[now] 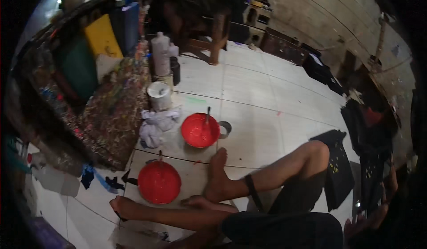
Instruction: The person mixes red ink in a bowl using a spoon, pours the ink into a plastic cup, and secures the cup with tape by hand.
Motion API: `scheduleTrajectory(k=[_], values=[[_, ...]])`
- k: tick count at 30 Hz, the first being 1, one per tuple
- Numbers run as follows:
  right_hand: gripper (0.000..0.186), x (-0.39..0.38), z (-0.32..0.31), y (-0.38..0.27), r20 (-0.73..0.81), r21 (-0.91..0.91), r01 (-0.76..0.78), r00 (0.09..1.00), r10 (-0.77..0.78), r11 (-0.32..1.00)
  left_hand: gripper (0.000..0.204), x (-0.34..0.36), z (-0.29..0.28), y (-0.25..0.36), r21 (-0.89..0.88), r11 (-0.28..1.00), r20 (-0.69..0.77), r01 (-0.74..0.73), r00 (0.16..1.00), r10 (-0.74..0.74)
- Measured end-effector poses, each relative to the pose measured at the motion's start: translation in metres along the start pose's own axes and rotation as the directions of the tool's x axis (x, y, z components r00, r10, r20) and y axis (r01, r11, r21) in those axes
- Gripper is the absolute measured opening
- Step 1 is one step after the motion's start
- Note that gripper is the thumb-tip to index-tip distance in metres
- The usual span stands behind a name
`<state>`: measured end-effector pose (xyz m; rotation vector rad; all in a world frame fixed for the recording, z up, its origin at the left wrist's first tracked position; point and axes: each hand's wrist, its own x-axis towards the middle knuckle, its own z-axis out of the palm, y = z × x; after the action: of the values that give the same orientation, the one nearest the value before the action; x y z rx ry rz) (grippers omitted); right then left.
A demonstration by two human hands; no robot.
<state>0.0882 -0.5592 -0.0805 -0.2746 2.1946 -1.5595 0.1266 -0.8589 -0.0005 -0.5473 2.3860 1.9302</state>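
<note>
Bare legs [280, 169] and dark clothing [280, 226] fill the lower middle, with a foot [215, 169] beside two red bowls. The farther bowl [195, 135] holds a metal utensil [207, 115]; the nearer one [155, 186] also has a utensil in it. Another foot [126, 209] lies at the lower left near the nearer bowl. In shadow at the lower right is what looks like a hand [367, 220], beside dark panels [333, 178]; whose it is and its finger position I cannot tell. I do not see my left hand.
A paint-crusted bin [111, 111] holds coloured sheets [102, 35]. Beside it stand bottles [160, 46], a white container [159, 95], rags [155, 129] and a small tin [226, 131]. A jug [53, 178] lies left, a wooden stool [215, 44] stands behind, and dark boards [318, 68] line the wall.
</note>
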Motion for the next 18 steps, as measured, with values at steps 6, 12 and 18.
scheduleTrajectory(k=[6, 12, 18], values=[[0.019, 0.040, 0.011, -0.029, 0.010, 0.076, 0.055, 0.998, -0.056, 0.996, 0.030, -0.032, -0.026, -0.002, -0.014, 0.999, -0.111, 0.037, 0.993, -0.038], [0.020, 0.059, 0.020, -0.051, -0.022, 0.163, 0.104, 0.995, -0.101, 0.981, 0.031, -0.021, -0.005, 0.033, -0.026, 0.998, -0.076, -0.049, 0.996, 0.047], [0.020, 0.035, -0.010, -0.051, -0.151, 0.216, 0.110, 0.985, -0.078, 0.970, 0.032, 0.003, 0.057, 0.073, -0.059, 0.986, 0.128, -0.158, 0.978, 0.165]])
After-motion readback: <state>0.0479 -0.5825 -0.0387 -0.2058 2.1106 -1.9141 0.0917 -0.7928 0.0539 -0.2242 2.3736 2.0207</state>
